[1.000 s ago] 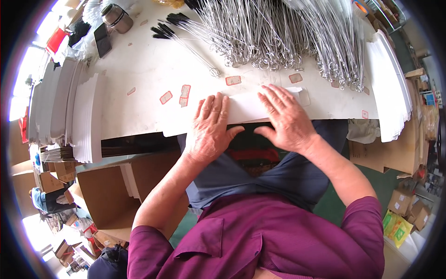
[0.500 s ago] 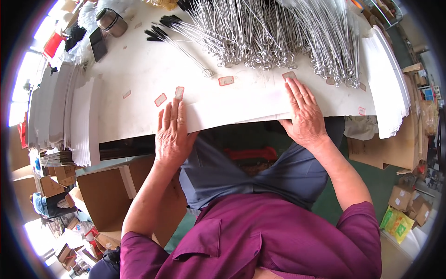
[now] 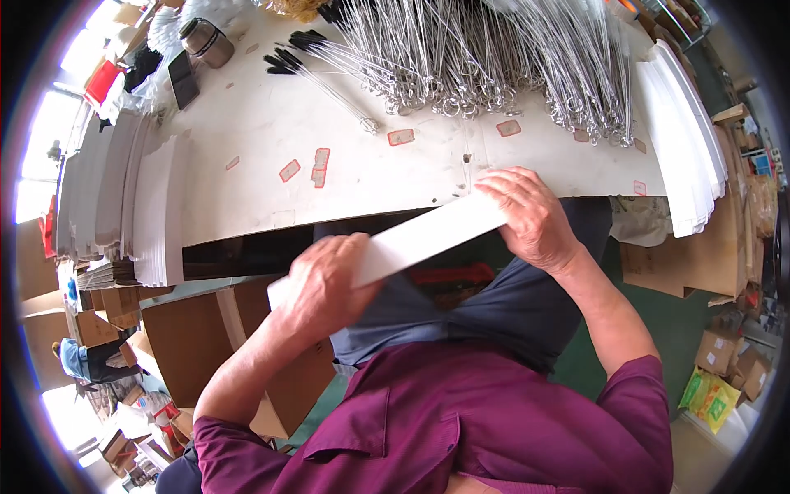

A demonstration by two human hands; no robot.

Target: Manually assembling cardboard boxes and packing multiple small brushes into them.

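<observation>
A long, narrow white card piece (image 3: 436, 235), perhaps a flat folded box, is held in the air at the table's front edge. It slants, its right end higher up in the picture. My left hand (image 3: 325, 276) is closed around the lower left part, and a short end shows beyond my wrist. At the other end my right hand (image 3: 531, 218) grips it, fingers on top. Beyond my hands, on the white table (image 3: 370, 181), lies a large heap of thin wire brushes (image 3: 461, 66) with ring ends. A few brushes with black bristles (image 3: 321, 86) lie apart from the heap.
White card stacks stand at the left (image 3: 156, 210) and right (image 3: 679, 136) table ends. A metal flask (image 3: 207, 43) and a dark phone (image 3: 183, 81) are at the back left. An open cardboard box (image 3: 185, 346) stands below left. Farther left is another person (image 3: 86, 362).
The white card piece has come up off the table and toward me, now slanted. My hands, flat on it before, have closed around it; my left hand has moved lower.
</observation>
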